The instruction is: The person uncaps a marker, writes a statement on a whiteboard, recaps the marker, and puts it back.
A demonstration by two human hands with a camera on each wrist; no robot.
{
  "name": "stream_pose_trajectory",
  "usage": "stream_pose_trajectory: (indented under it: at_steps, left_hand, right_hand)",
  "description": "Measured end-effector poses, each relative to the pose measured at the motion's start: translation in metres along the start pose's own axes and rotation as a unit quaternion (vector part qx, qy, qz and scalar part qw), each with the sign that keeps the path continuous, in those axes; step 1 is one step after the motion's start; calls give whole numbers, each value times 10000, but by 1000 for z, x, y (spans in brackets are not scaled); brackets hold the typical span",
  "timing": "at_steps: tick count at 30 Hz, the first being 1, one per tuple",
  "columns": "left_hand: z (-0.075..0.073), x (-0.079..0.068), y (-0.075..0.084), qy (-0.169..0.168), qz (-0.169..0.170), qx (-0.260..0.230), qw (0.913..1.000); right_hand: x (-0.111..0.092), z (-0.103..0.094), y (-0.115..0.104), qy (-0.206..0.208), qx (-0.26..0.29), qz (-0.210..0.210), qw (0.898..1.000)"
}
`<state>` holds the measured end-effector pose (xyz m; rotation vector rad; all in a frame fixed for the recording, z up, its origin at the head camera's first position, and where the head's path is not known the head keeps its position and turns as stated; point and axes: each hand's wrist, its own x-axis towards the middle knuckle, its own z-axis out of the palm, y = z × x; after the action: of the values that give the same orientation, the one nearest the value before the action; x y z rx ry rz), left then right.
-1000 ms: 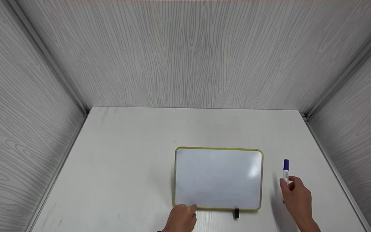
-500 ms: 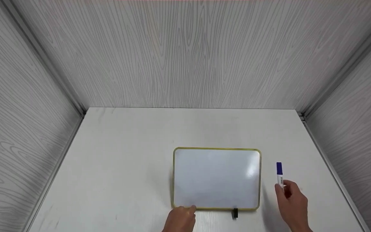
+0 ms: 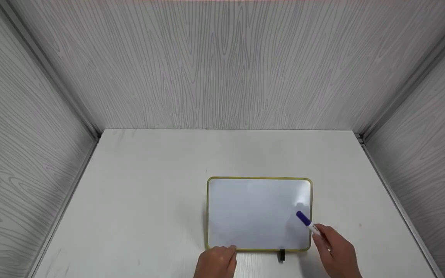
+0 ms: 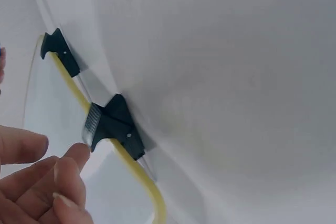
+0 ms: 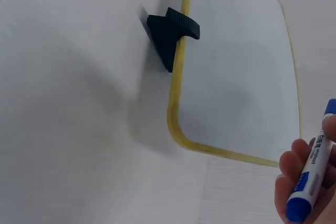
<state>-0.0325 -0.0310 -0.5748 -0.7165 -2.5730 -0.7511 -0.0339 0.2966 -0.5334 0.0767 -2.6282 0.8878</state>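
Note:
A small whiteboard (image 3: 259, 212) with a yellow frame stands on black clips along its lower edge. My left hand (image 3: 216, 261) is at its lower left corner. In the left wrist view, a fingertip of the left hand (image 4: 50, 182) meets a black clip (image 4: 113, 127), the fingers loosely bent and the thumb apart. My right hand (image 3: 336, 251) grips a whiteboard marker (image 3: 303, 218) by its white barrel, blue cap on. The marker slants up and left across the board's right edge. The right wrist view shows the marker (image 5: 312, 171) lying along the right hand's fingers (image 5: 289, 169).
Under everything is a white tabletop (image 3: 141, 185). Wood-grain panels rise on the left (image 3: 21, 154), at the back (image 3: 222, 69) and on the right (image 3: 427, 154). Another black clip (image 3: 282, 255) sits under the board's right half.
My right hand has moved left, bringing the marker from beside the board to over its right edge. The marker has tipped from upright to leaning left. The left hand keeps its place.

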Motion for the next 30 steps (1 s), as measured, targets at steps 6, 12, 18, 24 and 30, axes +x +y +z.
stream_pose_trajectory:
  at_steps: [6, 12, 18, 24, 30]
  left_hand:
    - [9, -5, 5, 1187, 856, 196, 9890]
    - [7, -5, 11, 1219, 1076, 104, 9866]
    - [4, -3, 17, 1225, 1343, 118, 9833]
    - [2, -4, 20, 617, 1168, 487, 9900]
    - [-3, -4, 24, 234, 767, 404, 9960]
  right_hand:
    - [-5, 14, -2, 290, 75, -1854, 9822]
    - [-8, 24, -13, -152, -166, -2351, 9717]
    - [-15, 35, -25, -552, -382, -2641, 9622]
    - [-18, 44, -34, -997, -476, -3014, 9471]
    - [-17, 46, -40, -983, -557, -3193, 9409]
